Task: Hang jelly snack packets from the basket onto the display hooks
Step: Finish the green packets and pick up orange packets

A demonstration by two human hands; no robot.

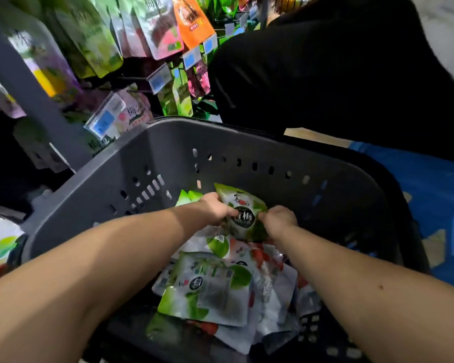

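You have one view only, from the camera on your head, looking forward and steeply down along both forearms into the grey basket [247,142], which sits close and fills the lower frame. Near the centre, your left hand [218,209] and right hand [279,220] hold a green jelly packet [243,213]. The wide lens also catches hanging snack packets [152,27] at upper left and a person in black [325,74] at upper right.

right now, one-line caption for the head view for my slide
Left hand and right hand grip a green packet in the grey basket, beside the snack display.
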